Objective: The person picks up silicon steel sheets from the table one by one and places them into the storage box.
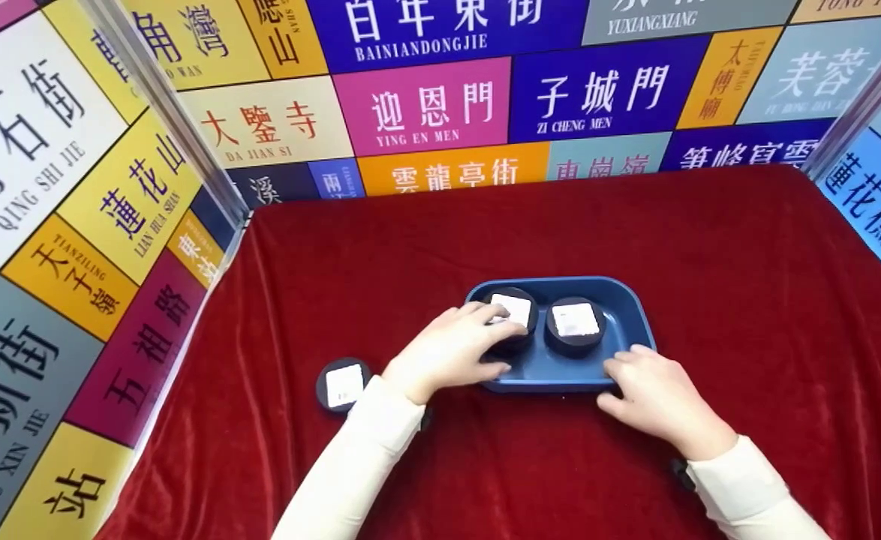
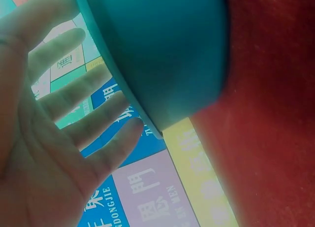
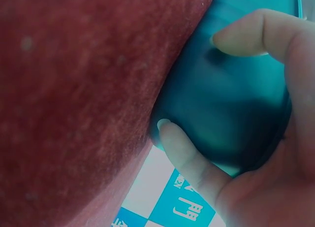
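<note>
A blue tray [image 1: 545,373] with rounded corners lies on the red cloth. Inside it are two round black containers with white labels, the left one [image 1: 523,296] and the right one [image 1: 575,324]. My left hand [image 1: 452,346] reaches over the tray's left end, its fingers spread loosely on and beside the left container, partly covering it. The left wrist view shows those fingers [image 2: 93,86] reaching past the tray's rim, without the container in sight. My right hand [image 1: 658,390] holds the tray's front right corner, thumb [image 3: 241,37] and a finger against the outer wall.
A third black container [image 1: 343,384] with a white label sits on the cloth left of the tray, beside my left sleeve. The red cloth [image 1: 380,255] covers the table. Panels with colourful printed signs [image 1: 425,105] stand behind and at both sides.
</note>
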The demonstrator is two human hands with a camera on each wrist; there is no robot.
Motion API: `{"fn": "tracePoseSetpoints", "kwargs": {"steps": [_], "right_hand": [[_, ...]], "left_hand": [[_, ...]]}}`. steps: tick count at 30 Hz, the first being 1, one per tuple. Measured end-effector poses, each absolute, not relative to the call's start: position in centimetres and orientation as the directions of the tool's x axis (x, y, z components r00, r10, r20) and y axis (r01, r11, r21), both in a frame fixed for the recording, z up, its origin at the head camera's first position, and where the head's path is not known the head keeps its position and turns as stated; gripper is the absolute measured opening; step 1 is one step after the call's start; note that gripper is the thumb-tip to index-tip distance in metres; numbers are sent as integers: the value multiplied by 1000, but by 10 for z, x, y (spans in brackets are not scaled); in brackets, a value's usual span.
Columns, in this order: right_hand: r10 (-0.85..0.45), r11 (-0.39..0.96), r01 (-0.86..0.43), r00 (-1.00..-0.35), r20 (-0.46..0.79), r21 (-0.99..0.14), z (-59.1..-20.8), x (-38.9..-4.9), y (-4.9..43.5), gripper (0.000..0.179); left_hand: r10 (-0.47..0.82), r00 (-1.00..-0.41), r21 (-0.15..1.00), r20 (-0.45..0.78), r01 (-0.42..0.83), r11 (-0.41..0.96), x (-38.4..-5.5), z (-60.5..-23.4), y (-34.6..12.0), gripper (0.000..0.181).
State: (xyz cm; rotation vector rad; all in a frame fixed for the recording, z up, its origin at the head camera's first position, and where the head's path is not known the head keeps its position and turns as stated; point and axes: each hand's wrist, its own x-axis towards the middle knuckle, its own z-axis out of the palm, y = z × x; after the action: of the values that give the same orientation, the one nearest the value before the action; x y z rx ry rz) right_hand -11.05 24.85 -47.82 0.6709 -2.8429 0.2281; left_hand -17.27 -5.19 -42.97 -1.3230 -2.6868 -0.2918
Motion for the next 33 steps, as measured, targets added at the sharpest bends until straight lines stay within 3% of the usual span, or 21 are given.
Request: {"fn": "tracePoseSetpoints", "kwargs": {"steps": [12,33], "right_hand": [[-428,882,-461,-870,246,-97,-479,-111,249,21],[-424,885,-456,-873,240,-96,-477,-110,247,22]], "left_hand": [[733,-657,157,177,754,638,-169,-431,-67,46],[703,-674,165,226,738,654,-167,-436,-81,42]]}}
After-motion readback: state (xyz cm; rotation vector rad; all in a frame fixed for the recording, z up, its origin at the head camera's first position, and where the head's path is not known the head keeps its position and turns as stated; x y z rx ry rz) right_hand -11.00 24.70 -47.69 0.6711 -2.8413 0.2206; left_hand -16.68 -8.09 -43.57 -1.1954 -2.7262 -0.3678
